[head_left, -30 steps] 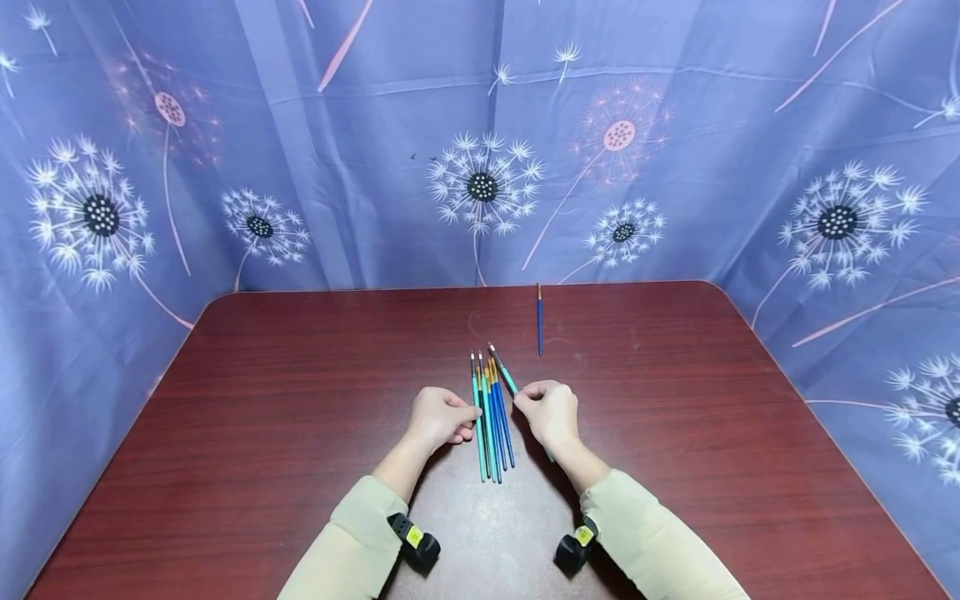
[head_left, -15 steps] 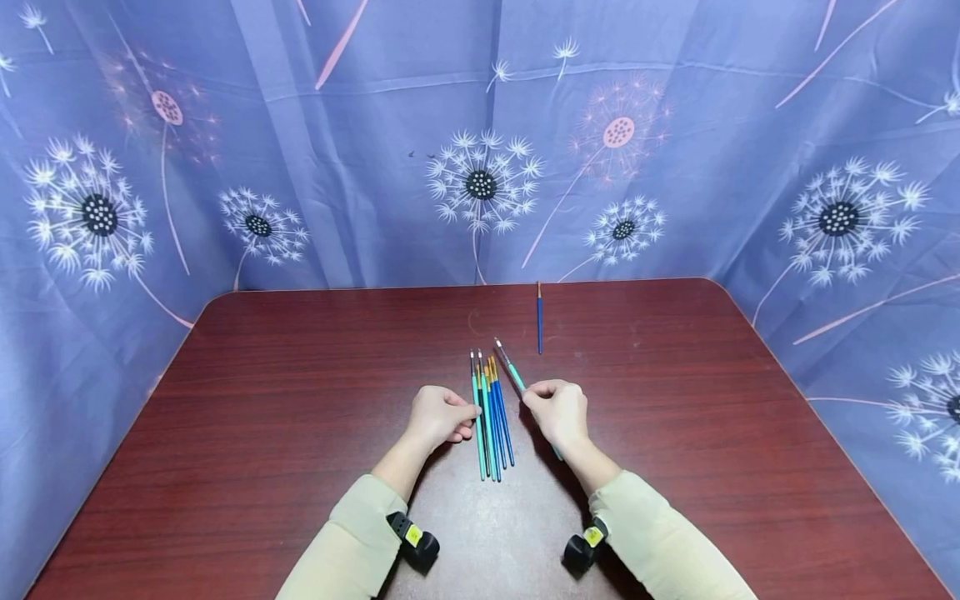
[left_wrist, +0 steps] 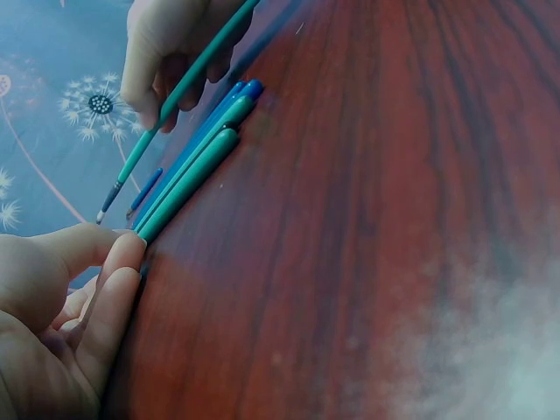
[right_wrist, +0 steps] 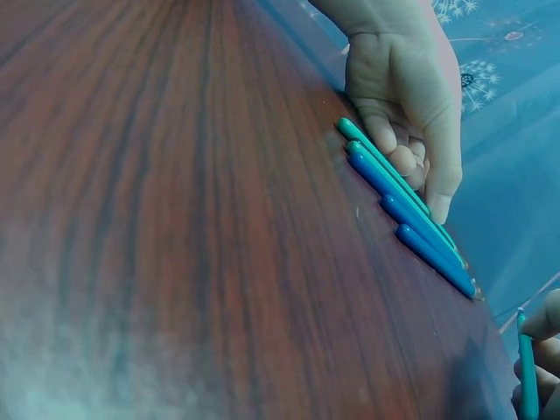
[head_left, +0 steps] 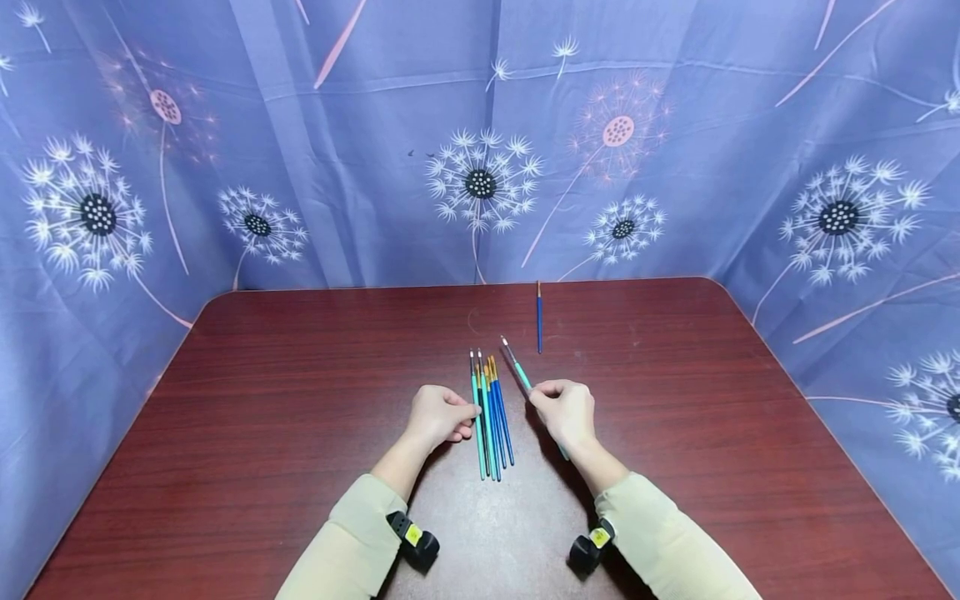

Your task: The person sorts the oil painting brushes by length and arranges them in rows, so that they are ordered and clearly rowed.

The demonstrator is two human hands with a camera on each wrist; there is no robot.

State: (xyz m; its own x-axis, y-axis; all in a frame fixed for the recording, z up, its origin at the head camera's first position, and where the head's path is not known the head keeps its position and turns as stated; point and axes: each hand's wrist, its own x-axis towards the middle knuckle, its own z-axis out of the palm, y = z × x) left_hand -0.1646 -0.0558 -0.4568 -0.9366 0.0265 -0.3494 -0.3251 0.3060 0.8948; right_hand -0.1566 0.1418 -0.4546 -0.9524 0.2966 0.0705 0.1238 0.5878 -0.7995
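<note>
Fingers (head_left: 545,388) of the right hand (head_left: 566,414) pinch a teal brush (head_left: 519,368) at mid-handle; it slants across to the right of the bundle, apart from it, pale tip pointing away and to the left, with its tail end showing below the hand. The left hand (head_left: 438,414) has its thumb and curled fingers closed on the outermost teal brush (head_left: 482,458) of the bundle, at its left side. The bundle (head_left: 498,425) lies on the reddish-brown worktop (head_left: 262,417) between the two hands: teal handles at left, blue handles at right, bristles pointing away, the tail ends fanned unevenly. A single blue brush (head_left: 539,325) lies well beyond the right hand, its bristles reaching the far edge. A blue curtain (head_left: 375,183) printed with dandelions surrounds the worktop's far edge and sides.
</note>
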